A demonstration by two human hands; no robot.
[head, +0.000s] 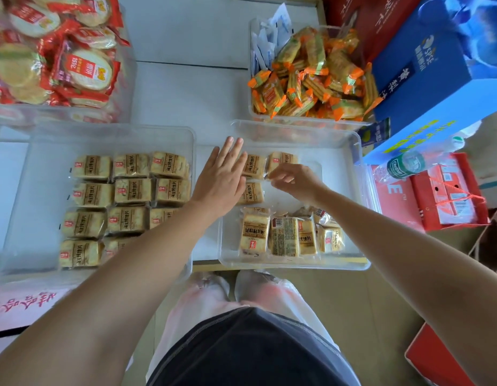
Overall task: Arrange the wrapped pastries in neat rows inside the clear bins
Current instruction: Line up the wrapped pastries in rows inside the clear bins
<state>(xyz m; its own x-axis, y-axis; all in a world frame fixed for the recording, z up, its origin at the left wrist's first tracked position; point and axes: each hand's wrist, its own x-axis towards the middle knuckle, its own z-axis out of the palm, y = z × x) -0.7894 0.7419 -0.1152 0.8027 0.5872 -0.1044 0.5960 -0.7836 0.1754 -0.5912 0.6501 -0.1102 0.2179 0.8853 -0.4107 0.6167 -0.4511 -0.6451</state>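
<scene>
— Clear left bin (110, 132): wrapped pastries (133, 190) lie flat, labels up, in rows three wide. And the other one?
— Right bin (297, 125), beside it on the desk (191, 93): two pastries side by side at the far end, a third just below them, and a loose heap (291, 235) along the near wall.
— Your hands?
— Your left hand (222, 176) is flat with fingers straight, over the right bin's left wall and against the far-left pastry (254, 165); whether it touches, can't tell. Your right hand (294, 176) has curled fingers pinching the near edge of the far-right pastry (285, 160).
</scene>
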